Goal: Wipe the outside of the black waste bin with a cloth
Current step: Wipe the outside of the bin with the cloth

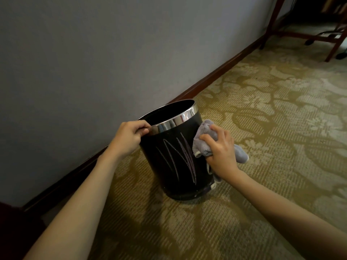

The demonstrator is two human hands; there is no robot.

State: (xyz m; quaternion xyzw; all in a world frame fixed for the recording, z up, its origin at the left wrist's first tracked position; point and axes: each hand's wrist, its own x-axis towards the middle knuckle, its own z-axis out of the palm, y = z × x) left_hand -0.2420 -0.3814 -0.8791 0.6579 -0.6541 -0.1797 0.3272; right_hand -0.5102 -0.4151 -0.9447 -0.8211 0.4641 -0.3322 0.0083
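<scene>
Two bare forearms reach in from the bottom edge, and here is the right hand (221, 152), fingers curled round a bunched grey-lilac cloth (204, 139) and pressing it against the right flank of the black waste bin (174, 162) — one tail of the cloth trails out past the wrist, another hangs down toward the bin's base. The bin stands on the patterned olive carpet (262, 113), tipped slightly, pale blade-like streaks painted across its dark side. Up at the top the left hand (129, 136) pinches the shiny chrome rim band (176, 120), fingers hooked over the lip, thumb on the outside. Just behind the bin runs a dark wooden skirting board (216, 76) under a plain grey wall (112, 53) — and far off, top right, reddish wooden furniture legs (270, 21) stand on the carpet.
</scene>
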